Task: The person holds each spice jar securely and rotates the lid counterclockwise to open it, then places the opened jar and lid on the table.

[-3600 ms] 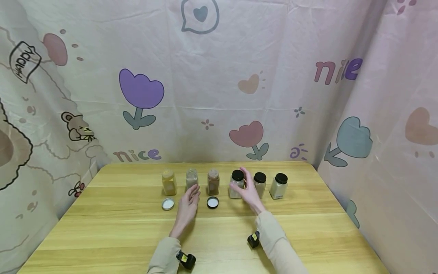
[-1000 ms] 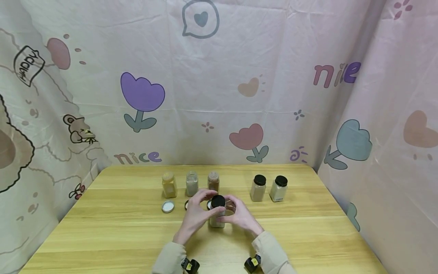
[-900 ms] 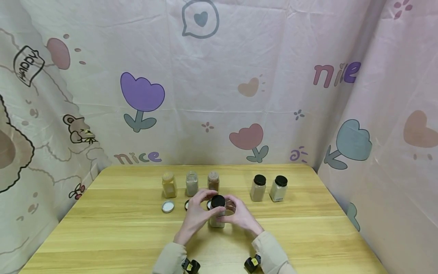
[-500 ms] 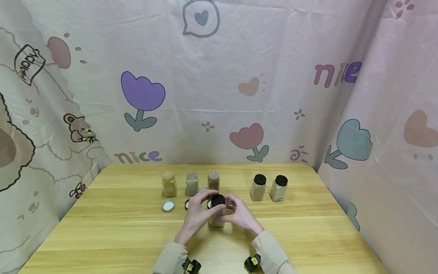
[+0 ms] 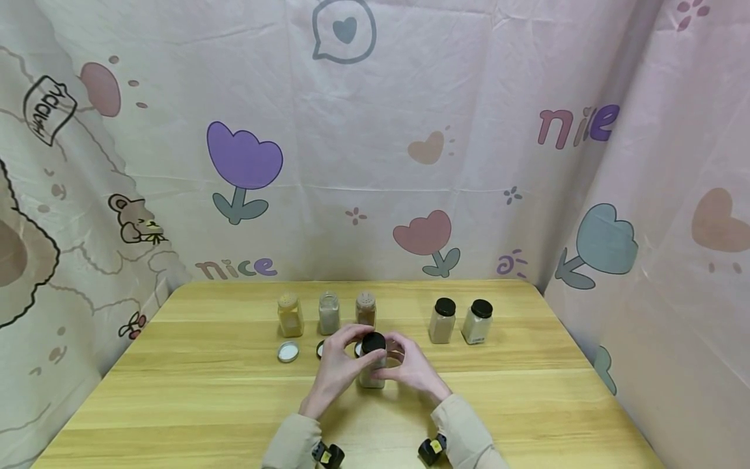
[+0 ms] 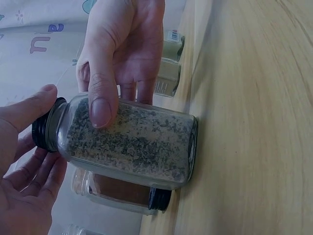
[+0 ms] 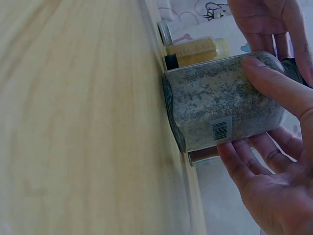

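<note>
A spice jar (image 5: 372, 382) with a grey speckled filling stands upright near the table's middle, between both hands. Thumb and fingers of my left hand (image 5: 335, 370) grip its black lid (image 5: 373, 341). My right hand (image 5: 413, 371) holds the glass body, thumb on the near side and fingers on the far side. In the left wrist view the lid (image 6: 46, 125) sits at the jar's neck, and the dark flecks (image 6: 132, 142) show through the glass. A barcode label (image 7: 221, 129) on the jar faces the right wrist camera.
Behind stand three uncapped jars: yellow (image 5: 290, 317), greyish (image 5: 329, 314) and brown (image 5: 366, 309). A lid (image 5: 288, 352) lies upturned before the yellow one; two more lids are partly hidden by my left hand. Two black-capped jars (image 5: 442, 324) (image 5: 477, 324) stand right. A printed curtain (image 5: 351, 163) surrounds the table.
Since the oldest frame, my right hand has brought the jar forward and left from the back row. My left hand has left the greyish jar for this lid. Over the last second, almost nothing moves.
</note>
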A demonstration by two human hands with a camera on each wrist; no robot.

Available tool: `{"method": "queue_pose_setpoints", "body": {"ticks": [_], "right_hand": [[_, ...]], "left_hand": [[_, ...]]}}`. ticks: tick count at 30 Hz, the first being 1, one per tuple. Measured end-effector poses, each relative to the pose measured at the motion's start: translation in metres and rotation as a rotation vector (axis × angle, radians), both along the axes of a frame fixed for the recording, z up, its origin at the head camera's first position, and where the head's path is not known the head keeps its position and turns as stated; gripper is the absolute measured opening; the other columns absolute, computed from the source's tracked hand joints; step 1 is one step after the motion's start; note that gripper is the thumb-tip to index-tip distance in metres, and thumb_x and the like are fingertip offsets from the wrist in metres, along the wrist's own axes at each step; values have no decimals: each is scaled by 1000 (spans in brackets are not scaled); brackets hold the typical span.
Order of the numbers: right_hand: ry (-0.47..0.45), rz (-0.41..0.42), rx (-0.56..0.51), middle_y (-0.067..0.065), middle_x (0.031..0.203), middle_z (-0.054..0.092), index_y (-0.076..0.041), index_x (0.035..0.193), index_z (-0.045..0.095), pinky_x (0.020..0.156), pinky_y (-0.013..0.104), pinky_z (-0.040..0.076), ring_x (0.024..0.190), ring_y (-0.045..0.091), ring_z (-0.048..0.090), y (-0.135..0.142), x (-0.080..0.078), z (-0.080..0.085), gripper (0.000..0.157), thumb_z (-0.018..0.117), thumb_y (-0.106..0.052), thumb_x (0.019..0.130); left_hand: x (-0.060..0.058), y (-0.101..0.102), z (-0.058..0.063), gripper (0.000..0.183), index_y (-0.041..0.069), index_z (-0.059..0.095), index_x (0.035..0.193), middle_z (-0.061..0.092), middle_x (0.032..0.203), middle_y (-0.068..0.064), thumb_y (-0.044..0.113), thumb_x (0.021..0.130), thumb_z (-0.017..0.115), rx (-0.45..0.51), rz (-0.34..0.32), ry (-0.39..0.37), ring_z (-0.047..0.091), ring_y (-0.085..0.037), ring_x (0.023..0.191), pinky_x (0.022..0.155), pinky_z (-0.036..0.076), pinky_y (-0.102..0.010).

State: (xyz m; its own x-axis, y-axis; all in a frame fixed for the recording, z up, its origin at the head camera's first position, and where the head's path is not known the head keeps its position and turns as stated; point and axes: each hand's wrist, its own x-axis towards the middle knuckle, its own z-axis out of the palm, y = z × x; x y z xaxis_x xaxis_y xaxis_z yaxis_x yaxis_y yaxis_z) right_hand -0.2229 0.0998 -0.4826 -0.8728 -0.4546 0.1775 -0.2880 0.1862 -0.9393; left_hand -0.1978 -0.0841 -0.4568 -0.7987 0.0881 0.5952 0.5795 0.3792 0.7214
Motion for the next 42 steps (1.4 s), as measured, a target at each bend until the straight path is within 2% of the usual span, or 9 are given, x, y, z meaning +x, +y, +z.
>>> {"method": "queue_pose_setpoints", "body": {"ticks": [4,8,11,16,22,28,32,38,42], "right_hand": [[1,3,-6,19,121,63,2,124,57,108,33,53,111,13,62,0,0,0,55,85,-2,77],[25,9,-4,19,119,63,3,124,57,106,30,54,109,12,62,1,0,0,55,85,-3,77],[31,13,-7,19,117,64,3,125,57,104,27,54,107,11,62,1,-1,-1,55,85,-4,78],[36,8,7,19,117,65,1,127,57,103,23,53,106,11,61,1,-1,-1,58,86,-4,77],[13,-10,14,16,120,65,-1,128,58,102,18,51,109,14,61,0,0,0,59,86,-4,76],[30,-7,13,18,118,65,1,127,58,99,19,53,105,12,60,1,0,0,58,86,-4,77],[21,-16,7,17,115,66,0,125,59,97,19,53,101,8,60,0,1,2,57,86,-3,76],[30,-18,14,18,113,66,2,120,59,98,20,54,101,11,62,-2,1,2,52,86,-3,75],[36,-13,14,19,112,65,4,117,58,97,19,54,101,11,62,-2,0,1,50,86,-2,76]], "left_hand": [[1,1,0,42,10,74,112,76,105,-6,18,75,89,-10,6,-19,71,-21,95,85,61,-43],[1,0,-1,42,10,74,115,76,109,-7,19,76,88,-20,-12,-48,71,-24,102,90,60,-44],[0,-2,-2,42,9,73,118,76,114,-9,15,79,86,-27,-68,-37,70,-27,108,93,60,-43],[-3,-5,-3,41,3,69,123,73,122,-14,10,84,80,-48,-173,2,69,-31,113,96,60,-33],[-4,-8,-4,41,0,65,127,70,127,-17,8,89,75,-62,-235,-10,67,-35,117,100,59,-39],[-4,-7,-3,40,4,68,124,73,122,-13,9,86,77,-60,-201,-34,69,-32,113,97,60,-39],[-4,-5,-2,39,5,70,121,74,119,-11,9,83,80,-50,-172,-15,70,-31,110,95,60,-39],[-2,1,-2,41,5,72,116,75,112,-10,12,78,86,-11,-83,18,71,-29,104,91,60,-41],[-2,4,-3,45,5,71,116,73,111,-11,15,76,88,0,-50,2,70,-28,104,91,60,-39]]}}
